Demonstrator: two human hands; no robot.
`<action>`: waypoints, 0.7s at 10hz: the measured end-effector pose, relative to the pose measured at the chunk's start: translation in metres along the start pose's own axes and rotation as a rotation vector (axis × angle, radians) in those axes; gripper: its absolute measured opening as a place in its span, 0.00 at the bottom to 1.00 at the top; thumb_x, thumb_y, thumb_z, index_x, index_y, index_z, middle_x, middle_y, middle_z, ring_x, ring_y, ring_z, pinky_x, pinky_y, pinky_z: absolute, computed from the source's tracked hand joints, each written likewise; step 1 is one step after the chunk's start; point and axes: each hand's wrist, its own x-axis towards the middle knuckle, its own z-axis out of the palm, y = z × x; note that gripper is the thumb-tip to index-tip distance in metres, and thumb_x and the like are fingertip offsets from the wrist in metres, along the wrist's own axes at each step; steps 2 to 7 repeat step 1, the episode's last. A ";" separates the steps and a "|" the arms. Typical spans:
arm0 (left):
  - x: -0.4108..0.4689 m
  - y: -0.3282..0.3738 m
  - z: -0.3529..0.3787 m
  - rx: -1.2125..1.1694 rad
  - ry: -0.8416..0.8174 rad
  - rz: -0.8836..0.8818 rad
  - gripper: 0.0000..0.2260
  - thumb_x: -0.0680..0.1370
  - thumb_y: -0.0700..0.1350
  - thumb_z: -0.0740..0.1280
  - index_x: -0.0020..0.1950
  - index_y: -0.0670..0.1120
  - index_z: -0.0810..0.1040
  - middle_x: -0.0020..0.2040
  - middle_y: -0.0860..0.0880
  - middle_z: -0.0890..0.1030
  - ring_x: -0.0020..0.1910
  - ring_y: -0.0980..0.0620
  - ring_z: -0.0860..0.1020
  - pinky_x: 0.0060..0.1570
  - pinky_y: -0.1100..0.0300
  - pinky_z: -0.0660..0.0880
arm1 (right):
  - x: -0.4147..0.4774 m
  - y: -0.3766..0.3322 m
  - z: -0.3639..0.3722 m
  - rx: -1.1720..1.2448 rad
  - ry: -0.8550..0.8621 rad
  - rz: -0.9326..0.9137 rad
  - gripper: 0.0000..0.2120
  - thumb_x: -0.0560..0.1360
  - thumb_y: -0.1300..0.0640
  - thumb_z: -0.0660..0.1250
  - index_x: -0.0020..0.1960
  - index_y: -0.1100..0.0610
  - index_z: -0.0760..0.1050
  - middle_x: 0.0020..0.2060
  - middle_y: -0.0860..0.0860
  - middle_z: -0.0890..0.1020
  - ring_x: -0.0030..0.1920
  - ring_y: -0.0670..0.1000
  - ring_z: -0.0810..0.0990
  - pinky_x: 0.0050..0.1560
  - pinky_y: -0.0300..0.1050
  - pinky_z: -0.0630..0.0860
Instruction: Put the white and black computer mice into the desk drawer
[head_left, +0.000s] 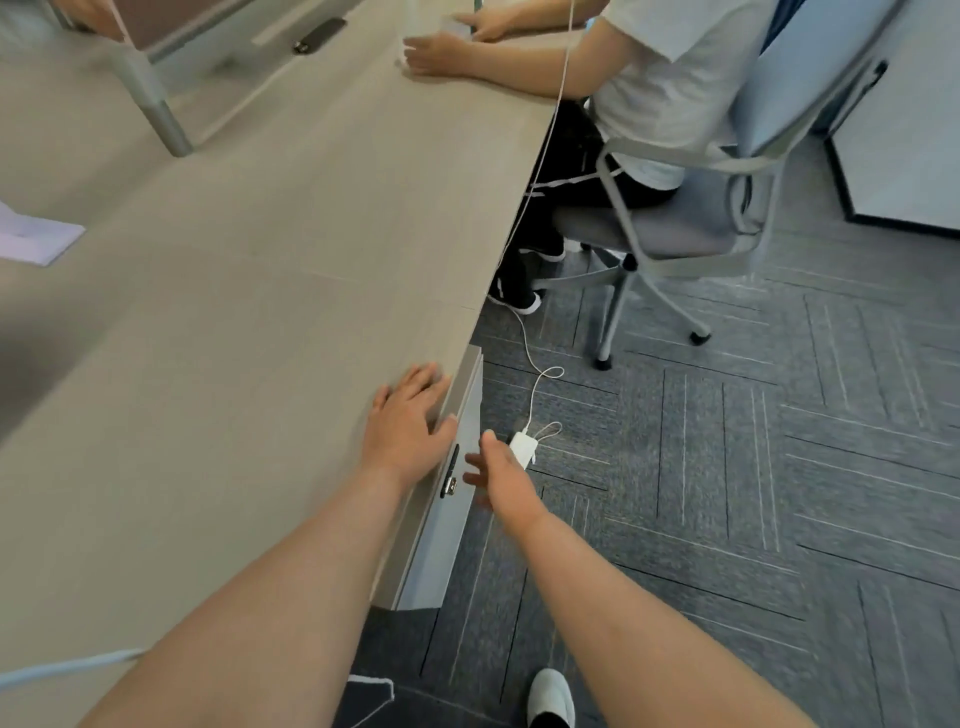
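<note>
Desk drawer (447, 525) pale grey, shut, dark handle (450, 470), both hands empty, left hand (408, 428) flat on desktop (234, 312), right hand (498, 475) spread.

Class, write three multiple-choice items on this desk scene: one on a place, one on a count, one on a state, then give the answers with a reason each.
1. Where does the left hand rest?
A. on the desk edge
B. on the floor
C. on the chair

2. How many computer mice show on the desk?
A. none
B. two
C. three

3. How is the drawer under the desk edge?
A. pulled fully out
B. closed
C. removed

Answers: 1 A, its palm lies flat on the desk at the edge; 2 A, no mouse is visible anywhere; 3 B, the drawer front sits about flush under the edge, the open right hand near its handle.
</note>
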 end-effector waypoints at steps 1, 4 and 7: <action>-0.001 0.015 -0.025 -0.493 -0.016 -0.212 0.21 0.77 0.45 0.62 0.70 0.45 0.66 0.73 0.47 0.66 0.72 0.53 0.62 0.73 0.57 0.55 | -0.023 -0.028 -0.027 0.057 0.066 -0.032 0.23 0.79 0.44 0.49 0.63 0.58 0.68 0.54 0.53 0.76 0.52 0.54 0.77 0.53 0.50 0.72; -0.001 0.015 -0.025 -0.493 -0.016 -0.212 0.21 0.77 0.45 0.62 0.70 0.45 0.66 0.73 0.47 0.66 0.72 0.53 0.62 0.73 0.57 0.55 | -0.023 -0.028 -0.027 0.057 0.066 -0.032 0.23 0.79 0.44 0.49 0.63 0.58 0.68 0.54 0.53 0.76 0.52 0.54 0.77 0.53 0.50 0.72; -0.001 0.015 -0.025 -0.493 -0.016 -0.212 0.21 0.77 0.45 0.62 0.70 0.45 0.66 0.73 0.47 0.66 0.72 0.53 0.62 0.73 0.57 0.55 | -0.023 -0.028 -0.027 0.057 0.066 -0.032 0.23 0.79 0.44 0.49 0.63 0.58 0.68 0.54 0.53 0.76 0.52 0.54 0.77 0.53 0.50 0.72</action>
